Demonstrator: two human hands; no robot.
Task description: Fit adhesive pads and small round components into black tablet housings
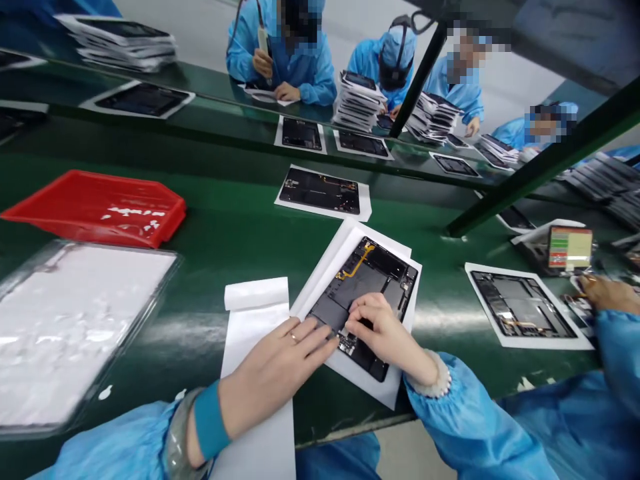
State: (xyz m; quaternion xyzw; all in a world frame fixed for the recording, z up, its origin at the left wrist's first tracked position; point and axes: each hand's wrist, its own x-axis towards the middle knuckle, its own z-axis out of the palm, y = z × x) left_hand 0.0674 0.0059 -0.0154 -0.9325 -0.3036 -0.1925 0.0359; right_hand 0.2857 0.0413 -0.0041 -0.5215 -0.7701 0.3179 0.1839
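An opened tablet [340,297] with dark inner parts and an orange flex cable lies tilted on white paper sheets [320,267]. Flat and with its fingers stretched out, my left hand [287,357] rests its fingertips on the tablet's lower left edge. A teal band circles that wrist. Over the lower middle of the tablet, my right hand [377,330] is closed in a pinch; whatever is between its fingertips is too small or hidden. A long white paper strip [257,297], folded at its top, lies under my left hand.
On the left are a red plastic bin [100,207] and a clear-covered white sheet [75,327]. Another opened tablet [320,190] lies ahead, one more [520,303] to the right beside a co-worker's hand [613,293]. A slanted green post [530,160] stands right. Co-workers sit opposite.
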